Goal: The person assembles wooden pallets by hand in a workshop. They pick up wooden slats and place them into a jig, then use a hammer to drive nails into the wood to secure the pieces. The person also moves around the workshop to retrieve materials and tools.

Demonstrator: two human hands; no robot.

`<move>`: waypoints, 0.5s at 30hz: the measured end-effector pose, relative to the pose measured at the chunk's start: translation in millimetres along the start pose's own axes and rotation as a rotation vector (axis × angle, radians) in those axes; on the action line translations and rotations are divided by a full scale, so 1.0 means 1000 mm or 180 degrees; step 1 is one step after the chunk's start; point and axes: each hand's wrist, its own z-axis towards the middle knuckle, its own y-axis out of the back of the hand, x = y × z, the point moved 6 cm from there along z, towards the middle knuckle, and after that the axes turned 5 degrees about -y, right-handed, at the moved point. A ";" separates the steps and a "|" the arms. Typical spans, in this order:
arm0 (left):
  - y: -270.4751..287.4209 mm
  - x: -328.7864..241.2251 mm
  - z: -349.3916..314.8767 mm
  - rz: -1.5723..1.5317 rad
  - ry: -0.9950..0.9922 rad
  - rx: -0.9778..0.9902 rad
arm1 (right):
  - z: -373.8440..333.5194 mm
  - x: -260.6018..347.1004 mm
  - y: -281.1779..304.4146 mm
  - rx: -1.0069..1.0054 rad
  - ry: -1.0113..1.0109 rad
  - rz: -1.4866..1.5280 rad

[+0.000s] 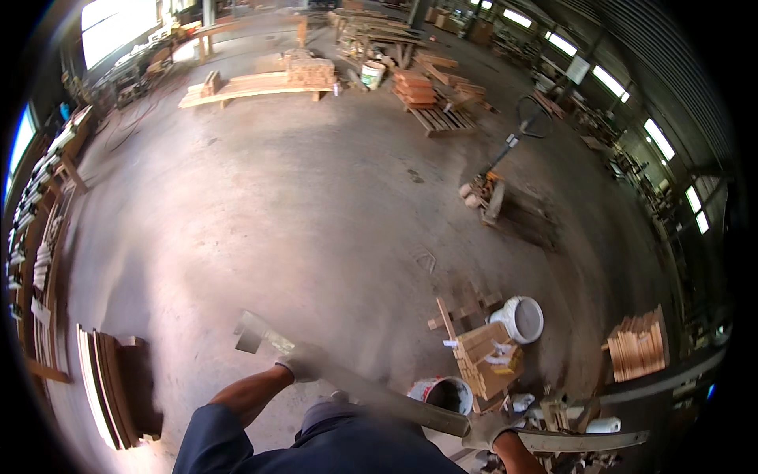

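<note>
My left hand (302, 362), in a light glove, is closed round a long, pale, narrow board (371, 389) that slants across my front. Beyond that hand sticks out a flat end with a dark square face (249, 338); whether it belongs to the board or is a separate piece I cannot tell. Lower right, my gloved right hand (484, 430) grips the board near its other end, fingers partly hidden. A long strip (584, 440) runs on to the right of that hand. Just beyond the board stands an open bucket (444, 393).
A white bucket (523, 319) stands beside a small stack of wood (483, 355) at right. A pallet jack (493, 189) is farther off. Planks lean at left (103, 387), boards are stacked at right (636, 344), and timber lies on low supports (268, 83) at the back.
</note>
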 end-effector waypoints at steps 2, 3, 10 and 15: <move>0.014 0.024 -0.002 -0.0126 0.0245 -0.0184 | 0.032 0.010 0.040 0.0097 0.0113 -0.0101; 0.016 0.035 -0.001 -0.0040 0.0387 -0.0089 | 0.049 0.012 0.057 0.0026 0.0226 -0.0097; 0.064 0.111 -0.002 0.0271 0.1169 -0.0163 | 0.188 0.035 0.182 -0.0106 0.0937 -0.0177; 0.103 0.144 -0.011 0.0404 0.1671 -0.0442 | 0.284 0.056 0.245 -0.0350 0.1234 -0.0722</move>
